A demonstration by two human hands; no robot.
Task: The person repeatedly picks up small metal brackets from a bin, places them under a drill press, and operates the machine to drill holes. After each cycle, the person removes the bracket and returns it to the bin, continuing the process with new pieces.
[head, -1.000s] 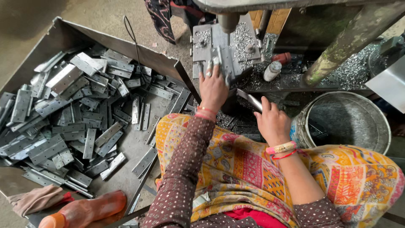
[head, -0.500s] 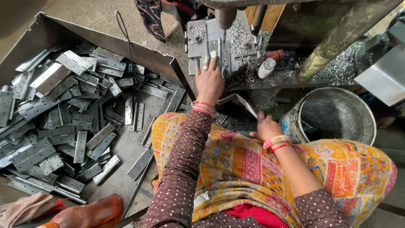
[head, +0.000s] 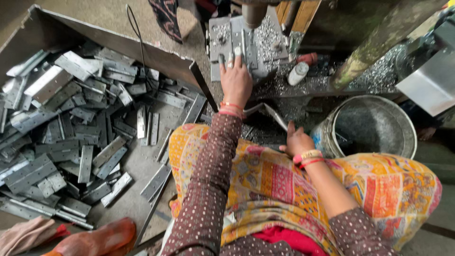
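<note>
The hinge plates [head: 85,142] in the tray are dull grey metal, smooth and faintly shiny. The press bed [head: 246,47] is worn steel strewn with glittering metal shavings [head: 374,76]. The bucket [head: 374,125] is scuffed metal, matt inside. The lap cloth [head: 284,180] is soft printed cotton

A metal workshop: drill press [head: 246,28], swarf [head: 379,71], binned steel hinges [head: 85,137].

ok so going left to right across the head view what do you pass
pile of flat metal hinge plates in the open tray → left hand resting on the press's metal fixture → small white bottle → right hand by the lap → metal bucket
</note>
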